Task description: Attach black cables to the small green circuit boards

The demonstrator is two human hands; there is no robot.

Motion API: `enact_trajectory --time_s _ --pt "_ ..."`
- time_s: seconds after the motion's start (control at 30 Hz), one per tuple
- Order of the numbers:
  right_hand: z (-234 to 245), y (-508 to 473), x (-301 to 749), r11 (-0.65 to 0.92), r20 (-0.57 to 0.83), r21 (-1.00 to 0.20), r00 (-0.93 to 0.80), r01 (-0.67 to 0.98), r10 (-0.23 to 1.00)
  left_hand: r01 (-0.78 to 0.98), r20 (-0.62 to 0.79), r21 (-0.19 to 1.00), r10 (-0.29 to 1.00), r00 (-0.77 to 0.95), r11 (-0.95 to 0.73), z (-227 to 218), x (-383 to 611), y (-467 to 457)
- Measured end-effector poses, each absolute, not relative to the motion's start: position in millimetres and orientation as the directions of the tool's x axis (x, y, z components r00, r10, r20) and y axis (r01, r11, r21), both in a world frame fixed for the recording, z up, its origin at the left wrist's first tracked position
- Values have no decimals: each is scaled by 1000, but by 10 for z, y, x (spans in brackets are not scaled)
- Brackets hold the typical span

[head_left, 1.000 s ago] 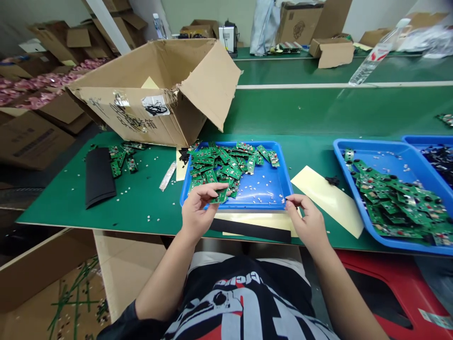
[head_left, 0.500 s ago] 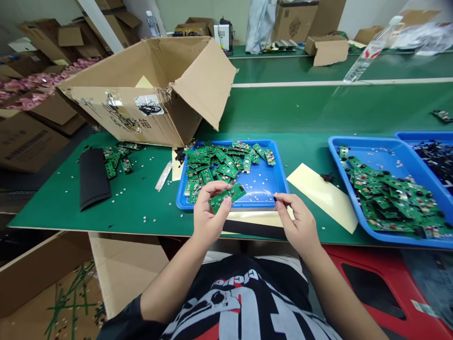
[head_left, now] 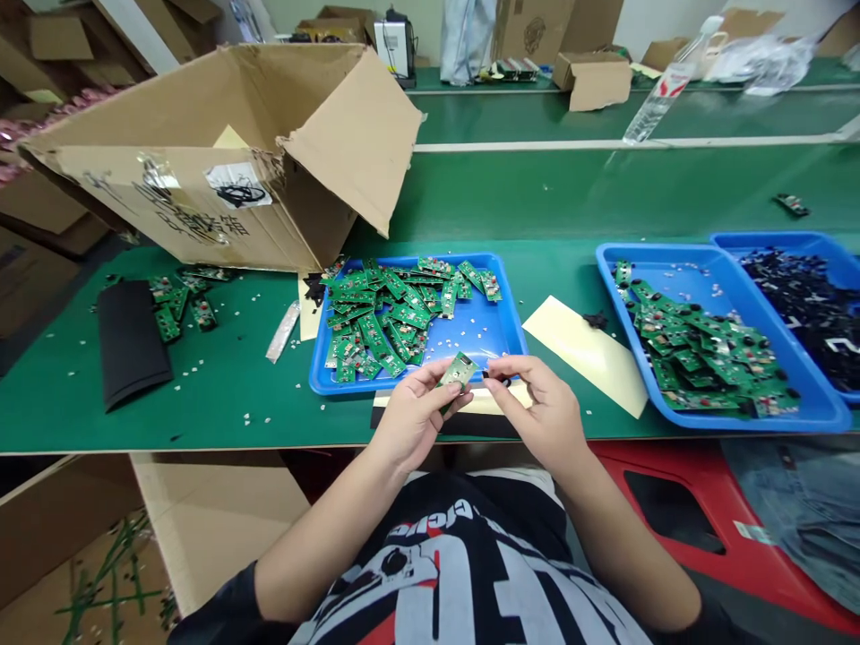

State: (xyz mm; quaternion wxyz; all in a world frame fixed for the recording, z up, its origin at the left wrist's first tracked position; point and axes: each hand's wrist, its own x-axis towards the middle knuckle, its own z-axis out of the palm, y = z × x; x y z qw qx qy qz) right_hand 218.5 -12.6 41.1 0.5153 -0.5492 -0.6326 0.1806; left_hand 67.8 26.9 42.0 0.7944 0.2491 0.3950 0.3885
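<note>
A small green circuit board is pinched in my left hand, tilted above the front edge of the middle blue tray. Close on its right, my right hand is closed with thumb and forefinger on a small black piece whose exact kind I cannot make out. The piece is beside the board's end; whether they touch is unclear. Many more green circuit boards lie heaped in the tray behind my hands. Below the hands runs a black strip on yellow paper.
To the right, a blue tray holds boards with black parts, and another blue tray holds black pieces. A cardboard box stands back left. Yellow paper, a black foam sheet and a tilted water bottle are around.
My left hand has turned the board over to a paler face. My right hand has come left with the black piece, close to the board. The view has shifted right.
</note>
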Motion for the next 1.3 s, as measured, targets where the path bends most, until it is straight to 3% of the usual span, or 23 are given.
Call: enact_trajectory --time_s 0.1,0.2,0.33,0.57,0.87,1.3 --pt "471 -122 2196 376 507 -727 80 575 858 -300 -355 835 869 346 460 417 701 281" --pt "509 -111 2199 437 571 -654 23 618 821 -74 -196 971 938 286 226 463 702 293" --pt "509 -109 2183 471 616 -581 -18 664 787 104 -126 990 933 336 97 553 708 271" --pt "501 -153 2163 408 595 -544 -5 733 804 26 -178 982 887 426 185 595 744 223" --pt "611 -146 2204 381 531 -494 -75 781 844 179 -65 984 891 450 -18 671 760 189" --pt "697 -149 2113 313 480 -499 -43 808 876 229 95 956 930 354 -185 590 792 156"
